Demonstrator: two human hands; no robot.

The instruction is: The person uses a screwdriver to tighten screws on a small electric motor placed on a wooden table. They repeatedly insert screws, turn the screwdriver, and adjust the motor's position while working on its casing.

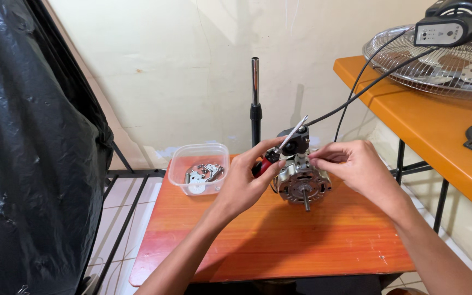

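Left hand closed around screwdriver, tip up. Right hand fingertips pinched at fan motor; whether they grip anything is unclear.

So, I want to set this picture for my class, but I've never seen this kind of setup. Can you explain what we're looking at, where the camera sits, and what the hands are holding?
There is no machine here: a person works with two bare hands, and the one picture comes from a camera worn on their head, looking down. The left hand holds a red-handled screwdriver, its shaft pointing up and to the right. The right hand has its fingertips on a small electric fan motor, which stands on a low orange-brown wooden table with its shaft towards the camera. Left of the motor sits a clear plastic tub with small metal parts inside. Behind stands a metal pole. On the orange bench at right lie a fan grille and a dark housing with cables.
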